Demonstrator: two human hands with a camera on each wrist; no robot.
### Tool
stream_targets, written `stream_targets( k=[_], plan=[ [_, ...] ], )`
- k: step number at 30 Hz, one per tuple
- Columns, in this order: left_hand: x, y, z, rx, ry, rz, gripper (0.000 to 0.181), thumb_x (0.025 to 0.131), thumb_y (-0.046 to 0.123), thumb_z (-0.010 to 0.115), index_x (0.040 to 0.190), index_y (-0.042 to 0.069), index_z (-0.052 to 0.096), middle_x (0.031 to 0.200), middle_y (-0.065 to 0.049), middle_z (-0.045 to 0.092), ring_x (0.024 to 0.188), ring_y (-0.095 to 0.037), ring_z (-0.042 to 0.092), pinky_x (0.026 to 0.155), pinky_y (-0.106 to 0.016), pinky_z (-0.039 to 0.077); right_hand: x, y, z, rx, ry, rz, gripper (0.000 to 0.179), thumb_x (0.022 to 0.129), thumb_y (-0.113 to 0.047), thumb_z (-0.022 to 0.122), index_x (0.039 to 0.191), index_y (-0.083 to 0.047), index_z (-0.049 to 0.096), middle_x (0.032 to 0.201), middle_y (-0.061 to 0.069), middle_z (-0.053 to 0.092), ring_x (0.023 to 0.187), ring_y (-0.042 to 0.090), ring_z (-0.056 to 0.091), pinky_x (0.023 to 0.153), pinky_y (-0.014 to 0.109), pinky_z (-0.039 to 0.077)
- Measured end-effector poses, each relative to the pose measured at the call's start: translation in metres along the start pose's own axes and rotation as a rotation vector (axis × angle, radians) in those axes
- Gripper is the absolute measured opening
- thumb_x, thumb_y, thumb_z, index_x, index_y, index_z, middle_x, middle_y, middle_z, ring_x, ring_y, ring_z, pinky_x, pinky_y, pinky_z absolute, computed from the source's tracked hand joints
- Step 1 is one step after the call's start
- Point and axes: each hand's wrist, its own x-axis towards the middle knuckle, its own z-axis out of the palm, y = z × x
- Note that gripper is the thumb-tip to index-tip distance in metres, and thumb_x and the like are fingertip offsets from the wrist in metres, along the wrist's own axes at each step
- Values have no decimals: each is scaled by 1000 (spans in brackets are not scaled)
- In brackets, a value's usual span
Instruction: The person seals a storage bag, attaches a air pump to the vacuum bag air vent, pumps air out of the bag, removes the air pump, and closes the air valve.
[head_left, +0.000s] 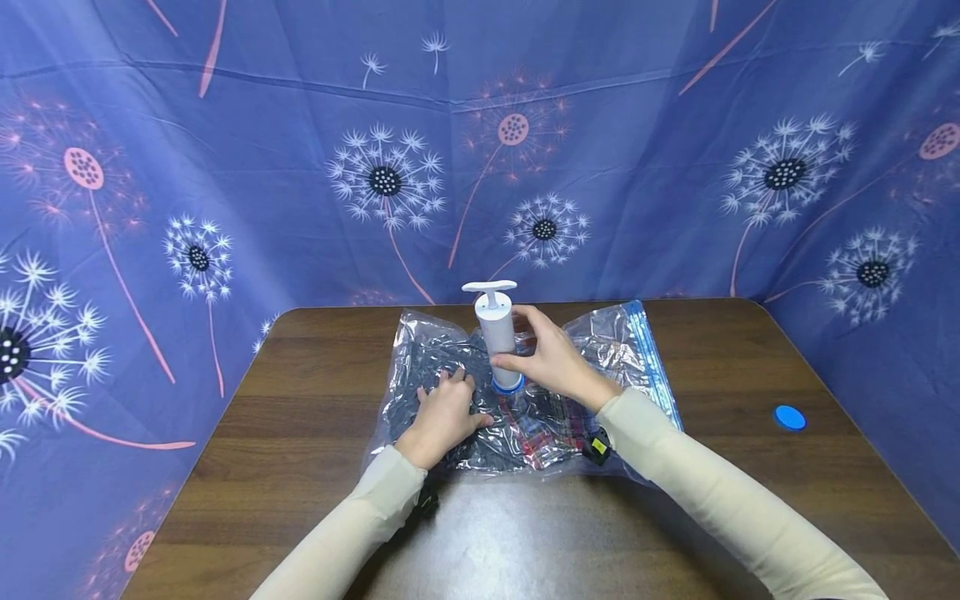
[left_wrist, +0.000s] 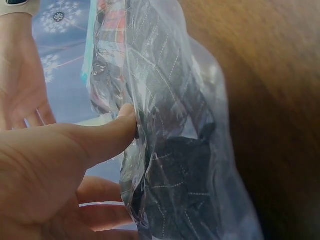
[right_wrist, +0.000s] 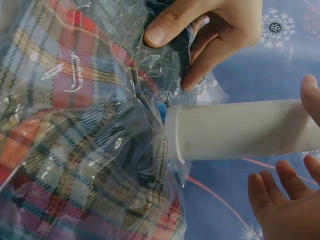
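Note:
A white hand pump (head_left: pixel 498 342) with a T-shaped handle (head_left: pixel 489 286) stands upright on a clear plastic bag (head_left: pixel 405 342), its base at a blue ring valve (head_left: pixel 508 387). Inside the bag lie dark quilted fabric (left_wrist: pixel 175 170) and plaid fabric (right_wrist: pixel 65 80). My right hand (head_left: pixel 551 354) is around the pump's white barrel (right_wrist: pixel 235 130), thumb on one side and loosely bent fingers on the other. In the right wrist view those fingers look apart from the barrel. My left hand (head_left: pixel 444 417) rests spread on the bag left of the pump, its thumb (left_wrist: pixel 115 132) touching the plastic.
On the brown wooden table (head_left: pixel 300 400), a round blue cap (head_left: pixel 790 417) lies far to the right. A blue zip strip (head_left: pixel 652 358) runs along the bag's right edge. Behind the table hangs a blue dandelion-print cloth (head_left: pixel 285 167).

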Motion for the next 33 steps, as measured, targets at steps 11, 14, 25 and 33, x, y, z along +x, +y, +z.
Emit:
stream_targets(
  k=[11, 14, 25, 33],
  plan=[
    [1, -1, 0, -23, -12, -10, 77, 79, 47, 87, 136, 0, 64, 154, -23, 50, 139, -53, 46, 99, -85, 37, 6, -1, 7, 8, 24, 1, 66, 81, -33, 90, 132, -8, 56, 123, 10, 65, 106, 30, 69, 91, 46, 60],
    [1, -3, -1, -29, -11, -9, 77, 79, 47, 87, 135, 0, 65, 153, -23, 50, 139, -54, 46, 98, -85, 37, 7, -2, 8, 15, 18, 3, 65, 82, -33, 89, 132, -8, 56, 124, 10, 67, 104, 30, 71, 89, 46, 60],
    [2, -11, -2, -4, -8, 2, 79, 79, 49, 87, 137, 0, 64, 154, -22, 50, 140, -51, 48, 98, -83, 40, 12, -2, 8, 39, -7, -57, 58, 86, -22, 86, 135, -3, 61, 126, 14, 66, 111, 30, 69, 96, 41, 60],
    [6, -15, -3, -11, 0, 9, 78, 78, 48, 88, 135, 0, 65, 151, -22, 53, 137, -48, 51, 97, -82, 41, 16, -1, 5, 66, -80, -88, 52, 89, -16, 82, 135, -2, 62, 128, 16, 66, 116, 35, 68, 100, 44, 58]
  ],
)
